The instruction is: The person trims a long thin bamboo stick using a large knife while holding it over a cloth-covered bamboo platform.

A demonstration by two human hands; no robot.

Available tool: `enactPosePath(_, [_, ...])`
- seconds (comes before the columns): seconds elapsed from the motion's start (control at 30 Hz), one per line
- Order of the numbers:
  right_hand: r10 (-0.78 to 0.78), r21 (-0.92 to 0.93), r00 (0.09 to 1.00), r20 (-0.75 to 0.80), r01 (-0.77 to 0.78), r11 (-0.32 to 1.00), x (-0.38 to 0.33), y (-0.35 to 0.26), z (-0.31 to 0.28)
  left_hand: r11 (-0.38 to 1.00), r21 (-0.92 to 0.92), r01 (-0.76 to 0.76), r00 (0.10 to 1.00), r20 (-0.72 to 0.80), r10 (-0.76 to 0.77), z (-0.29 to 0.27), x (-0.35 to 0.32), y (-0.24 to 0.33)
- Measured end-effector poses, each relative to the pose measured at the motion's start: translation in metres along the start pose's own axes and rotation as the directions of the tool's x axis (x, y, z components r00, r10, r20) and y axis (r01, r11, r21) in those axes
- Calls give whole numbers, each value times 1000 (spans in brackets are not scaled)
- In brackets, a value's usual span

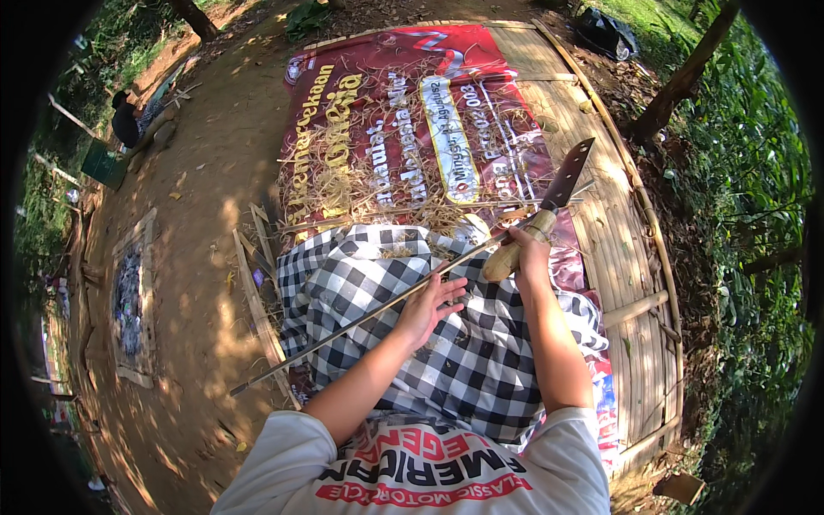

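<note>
My right hand (530,257) is wrapped round the wooden handle (501,263) of a large knife. Its dark, broad blade (570,175) points up and away to the right, with a few holes along it. A long thin bamboo strip (343,330) slants across my lap, from the lower left up to the knife. My left hand (422,312) lies under the middle of the strip, palm up and fingers spread, with the strip crossing by its fingertips. The strip's far end passes close to the knife's handle; whether they touch cannot be made out. A black-and-white checked cloth (481,360) covers my legs.
A red printed banner (378,94), strewn with pale shavings, lies ahead on a bamboo-slat platform (614,223). More thin strips (412,206) lie across it. Bamboo pieces (262,318) stand at the left edge. Another person (127,120) sits far left; plants border the right.
</note>
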State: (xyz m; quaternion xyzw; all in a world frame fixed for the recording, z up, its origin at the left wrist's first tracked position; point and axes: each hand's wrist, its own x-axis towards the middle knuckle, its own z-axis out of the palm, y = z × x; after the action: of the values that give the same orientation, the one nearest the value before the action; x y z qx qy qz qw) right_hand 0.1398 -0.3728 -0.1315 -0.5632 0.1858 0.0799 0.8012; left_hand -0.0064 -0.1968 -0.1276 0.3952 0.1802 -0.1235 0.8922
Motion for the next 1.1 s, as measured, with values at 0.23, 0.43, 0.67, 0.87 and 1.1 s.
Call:
enactPosePath(0.23, [-64, -166, 997, -42, 57, 984, -1, 2, 1, 459, 821, -340, 941, 289, 178, 42, -54, 24])
enactPosePath(0.43, [-135, -176, 991, -12, 131, 976, -7, -3, 5, -324, 940, -106, 849, 255, 462, 10, -50, 62])
enactPosePath(0.67, [-143, -234, 989, 45, 149, 961, -10, -8, 4, 53, 997, -51, 975, 39, 219, -18, -39, 55])
enactPosePath(0.87, [-306, -364, 939, 155, 342, 866, -21, -5, 7, 246, 969, -32, 977, -22, 214, -19, -26, 68])
enactPosePath(1.1, [-483, -697, 695, 533, 684, 216, -36, -21, 16, 334, 943, -5, 955, -94, 280, -18, -13, 82])
